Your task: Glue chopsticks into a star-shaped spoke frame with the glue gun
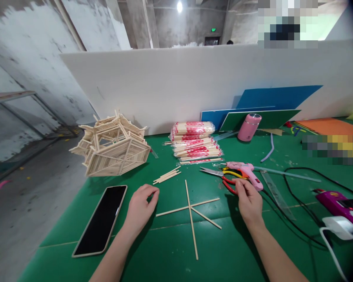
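My left hand (141,205) rests on the green table (170,250) with its fingers curled loosely and nothing in them, just left of crossed wooden sticks (191,209) lying flat. My right hand (248,201) reaches to the pink glue gun (247,174), fingertips touching its handle beside the red and yellow pliers (223,174). A small loose bunch of sticks (167,176) lies behind my left hand.
A stick-built model house (113,147) stands at the table's left edge, a black phone (101,220) in front of it. Wrapped stick bundles (194,143), a pink cup (249,127), coloured boards (267,103), a clear ruler (276,194), a purple glue gun (339,203) and black cables (297,196) are about.
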Demonstrator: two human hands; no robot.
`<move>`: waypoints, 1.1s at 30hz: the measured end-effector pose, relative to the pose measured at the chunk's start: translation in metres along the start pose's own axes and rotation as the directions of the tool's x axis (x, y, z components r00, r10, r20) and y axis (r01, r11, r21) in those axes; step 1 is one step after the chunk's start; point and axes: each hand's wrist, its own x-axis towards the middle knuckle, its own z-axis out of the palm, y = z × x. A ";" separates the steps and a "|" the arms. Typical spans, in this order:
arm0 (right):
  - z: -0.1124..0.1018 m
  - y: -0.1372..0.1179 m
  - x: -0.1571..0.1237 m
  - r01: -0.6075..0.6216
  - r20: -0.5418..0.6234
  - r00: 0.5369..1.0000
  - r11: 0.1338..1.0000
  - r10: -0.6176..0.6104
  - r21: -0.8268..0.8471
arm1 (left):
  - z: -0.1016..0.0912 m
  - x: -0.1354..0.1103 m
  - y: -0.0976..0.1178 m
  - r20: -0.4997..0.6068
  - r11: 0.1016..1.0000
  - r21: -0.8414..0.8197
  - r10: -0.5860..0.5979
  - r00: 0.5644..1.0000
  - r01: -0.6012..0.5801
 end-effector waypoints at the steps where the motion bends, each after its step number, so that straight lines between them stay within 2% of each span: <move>1: 0.000 0.000 0.000 0.008 -0.004 1.000 1.000 -0.008 0.000 | 0.000 0.001 0.000 0.001 1.000 0.010 0.003 1.000 -0.003; 8: 0.000 0.001 0.001 0.022 -0.010 1.000 1.000 -0.022 -0.017 | 0.004 0.007 -0.002 0.001 0.997 0.064 0.038 0.999 -0.038; 11: 0.000 0.000 0.001 0.030 -0.002 1.000 0.999 -0.030 -0.025 | 0.007 0.013 -0.003 0.020 0.989 0.136 0.054 0.998 -0.056; 16: 0.001 0.000 0.000 0.038 0.003 0.999 0.999 -0.038 -0.023 | 0.016 0.029 0.000 0.180 0.915 0.382 0.064 0.982 -0.130; 18: 0.001 0.001 0.000 0.041 0.011 0.999 0.999 -0.041 -0.017 | 0.021 0.036 0.003 0.221 0.888 0.432 0.066 0.973 -0.158; 25: 0.003 0.004 -0.001 0.056 0.041 0.998 0.998 -0.056 -0.008 | 0.038 0.054 0.002 0.246 0.830 0.532 0.039 0.969 -0.168; 33: 0.002 0.000 -0.001 0.052 0.059 0.997 0.999 -0.052 -0.008 | 0.038 0.064 0.003 0.330 0.817 0.540 0.013 0.944 -0.200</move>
